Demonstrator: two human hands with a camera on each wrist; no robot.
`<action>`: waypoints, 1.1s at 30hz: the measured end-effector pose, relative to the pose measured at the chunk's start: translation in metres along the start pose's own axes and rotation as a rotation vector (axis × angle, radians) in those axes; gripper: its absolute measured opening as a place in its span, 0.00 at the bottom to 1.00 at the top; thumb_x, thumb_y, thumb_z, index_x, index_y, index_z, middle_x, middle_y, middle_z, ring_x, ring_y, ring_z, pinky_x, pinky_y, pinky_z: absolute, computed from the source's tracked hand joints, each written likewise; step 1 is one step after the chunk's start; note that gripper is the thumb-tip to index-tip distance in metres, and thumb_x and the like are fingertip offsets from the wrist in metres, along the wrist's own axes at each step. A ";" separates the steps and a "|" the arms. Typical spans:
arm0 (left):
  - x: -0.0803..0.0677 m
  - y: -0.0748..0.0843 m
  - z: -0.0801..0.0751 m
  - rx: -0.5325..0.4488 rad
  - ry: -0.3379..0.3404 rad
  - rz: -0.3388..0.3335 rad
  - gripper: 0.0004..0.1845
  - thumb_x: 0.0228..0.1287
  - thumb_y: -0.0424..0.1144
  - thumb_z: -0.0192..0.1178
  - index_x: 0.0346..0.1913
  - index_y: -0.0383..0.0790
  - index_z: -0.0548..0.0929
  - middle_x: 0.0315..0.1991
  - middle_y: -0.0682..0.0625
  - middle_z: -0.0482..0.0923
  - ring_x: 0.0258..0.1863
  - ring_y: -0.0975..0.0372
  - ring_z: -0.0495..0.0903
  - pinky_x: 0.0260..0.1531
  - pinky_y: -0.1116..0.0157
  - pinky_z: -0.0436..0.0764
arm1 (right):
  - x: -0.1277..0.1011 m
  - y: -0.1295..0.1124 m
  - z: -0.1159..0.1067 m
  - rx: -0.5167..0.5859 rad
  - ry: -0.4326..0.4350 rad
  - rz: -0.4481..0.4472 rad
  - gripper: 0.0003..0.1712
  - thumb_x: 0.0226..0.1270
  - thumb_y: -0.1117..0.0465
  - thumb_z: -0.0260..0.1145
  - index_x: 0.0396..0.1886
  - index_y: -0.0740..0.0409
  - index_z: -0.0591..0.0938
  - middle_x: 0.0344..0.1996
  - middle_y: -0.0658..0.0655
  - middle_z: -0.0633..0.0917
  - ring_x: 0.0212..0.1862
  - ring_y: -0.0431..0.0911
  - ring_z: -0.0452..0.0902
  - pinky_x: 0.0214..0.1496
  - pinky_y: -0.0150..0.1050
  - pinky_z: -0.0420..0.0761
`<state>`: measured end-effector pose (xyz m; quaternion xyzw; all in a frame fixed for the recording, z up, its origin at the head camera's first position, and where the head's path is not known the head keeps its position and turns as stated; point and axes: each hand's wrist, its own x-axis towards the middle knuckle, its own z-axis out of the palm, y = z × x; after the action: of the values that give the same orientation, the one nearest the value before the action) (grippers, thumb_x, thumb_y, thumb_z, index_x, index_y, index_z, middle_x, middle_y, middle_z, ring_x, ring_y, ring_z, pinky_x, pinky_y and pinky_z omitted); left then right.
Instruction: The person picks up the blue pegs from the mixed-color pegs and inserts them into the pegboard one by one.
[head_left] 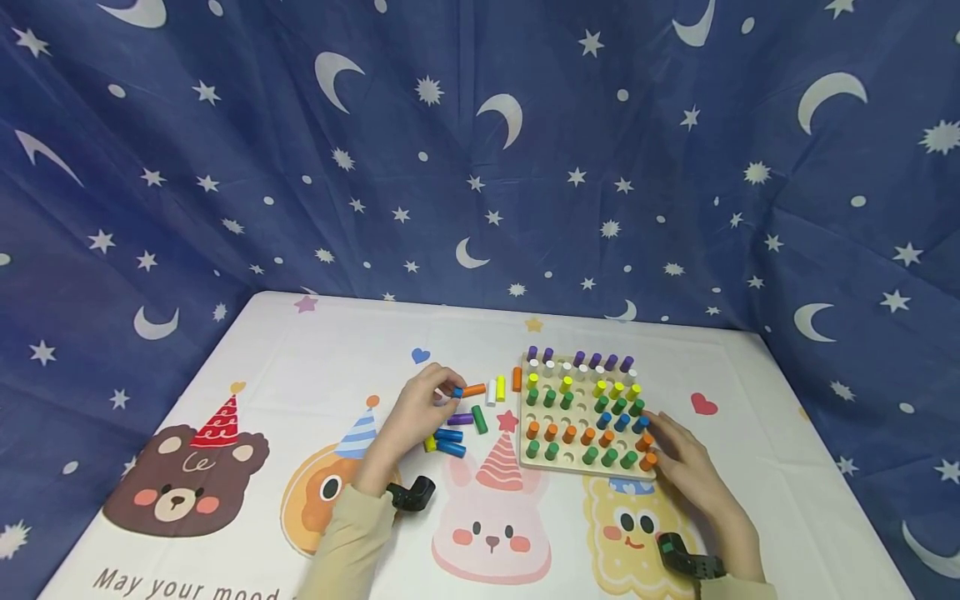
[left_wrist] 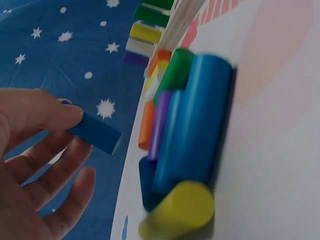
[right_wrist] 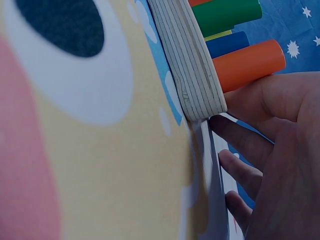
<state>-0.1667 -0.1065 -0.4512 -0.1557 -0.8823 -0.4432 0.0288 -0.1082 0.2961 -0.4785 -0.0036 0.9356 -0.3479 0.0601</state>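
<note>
A wooden pegboard (head_left: pixel 557 465) stands on the table, filled with rows of purple, white, yellow, green, blue and orange pegs. My left hand (head_left: pixel 423 408) pinches a blue peg (head_left: pixel 457 392) (left_wrist: pixel 95 132) above a loose pile of pegs (head_left: pixel 457 429) to the left of the board. In the left wrist view the pile shows blue pegs (left_wrist: pixel 195 130), a yellow peg (left_wrist: pixel 177 212), a purple peg (left_wrist: pixel 159 125), an orange one and a green one. My right hand (head_left: pixel 678 458) (right_wrist: pixel 272 150) rests against the board's near right corner (right_wrist: pixel 192 70), fingers relaxed, beside an orange peg (right_wrist: pixel 250 62).
The tablecloth (head_left: pixel 247 392) bears cartoon animals and hearts. A blue star-and-moon curtain (head_left: pixel 480 150) hangs behind and around the table. Loose orange, white and yellow pegs (head_left: pixel 491 390) lie just left of the board.
</note>
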 end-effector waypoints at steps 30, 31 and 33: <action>0.017 0.041 0.032 -0.071 -0.070 0.170 0.10 0.57 0.27 0.63 0.41 0.39 0.82 0.39 0.47 0.79 0.39 0.59 0.80 0.42 0.55 0.81 | 0.001 0.001 -0.001 -0.005 -0.009 0.012 0.34 0.67 0.64 0.56 0.73 0.54 0.62 0.73 0.71 0.54 0.72 0.72 0.46 0.65 0.75 0.49; 0.017 0.043 0.033 -0.069 -0.076 0.179 0.09 0.57 0.27 0.63 0.41 0.39 0.82 0.39 0.47 0.78 0.39 0.59 0.80 0.43 0.55 0.81 | 0.001 0.001 -0.001 -0.005 -0.008 0.010 0.34 0.67 0.64 0.56 0.73 0.54 0.62 0.73 0.71 0.54 0.72 0.72 0.46 0.65 0.75 0.49; 0.019 0.046 0.036 -0.070 -0.093 0.189 0.09 0.58 0.27 0.62 0.42 0.38 0.82 0.39 0.47 0.78 0.40 0.59 0.79 0.43 0.54 0.81 | 0.001 0.001 -0.001 -0.006 -0.006 0.005 0.34 0.67 0.64 0.56 0.72 0.54 0.62 0.73 0.71 0.55 0.72 0.72 0.46 0.65 0.75 0.49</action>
<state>-0.1679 -0.0471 -0.4338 -0.2595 -0.8482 -0.4612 0.0239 -0.1093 0.2979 -0.4785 -0.0023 0.9364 -0.3450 0.0636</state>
